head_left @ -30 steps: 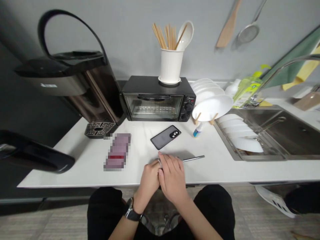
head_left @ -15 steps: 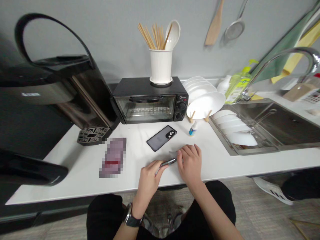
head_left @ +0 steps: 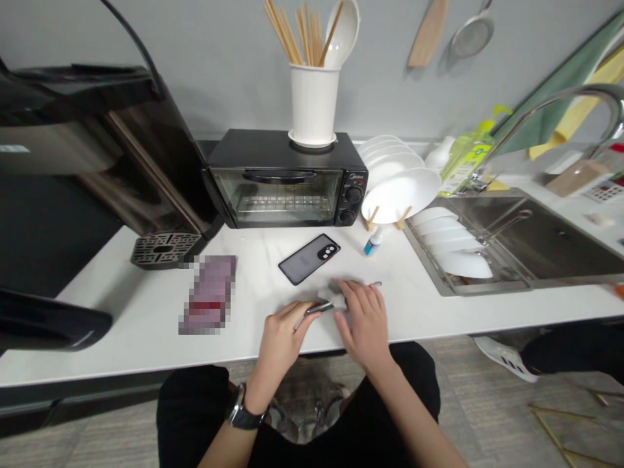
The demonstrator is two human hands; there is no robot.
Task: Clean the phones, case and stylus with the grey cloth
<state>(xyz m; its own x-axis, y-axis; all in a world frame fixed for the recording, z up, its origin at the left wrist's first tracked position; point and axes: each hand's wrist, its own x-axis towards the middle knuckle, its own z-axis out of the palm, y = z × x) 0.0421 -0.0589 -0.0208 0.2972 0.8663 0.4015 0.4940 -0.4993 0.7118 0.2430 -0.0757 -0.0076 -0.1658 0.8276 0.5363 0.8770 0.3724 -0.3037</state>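
Note:
My left hand is closed around one end of a phone, a slim dark thing with a shiny rim seen nearly edge-on. A thin grey cloth lies under the fingers of my right hand, which grips it against the phone's other end. Much of the cloth is hidden by these fingers. Just beyond both hands, a phone case with a black rim and smoky back lies flat on the counter. Behind my right hand stands a small white-and-blue bottle.
A toaster oven carries a white cup of chopsticks and a spoon. A coffee machine stands left, near a blurred-out purple item. Right are racked plates and a sink. Another person's shoe shows below the counter.
The camera view has shifted a little. My right fingers have spread over the cloth and more of it shows beside the phone. My left hand keeps its hold.

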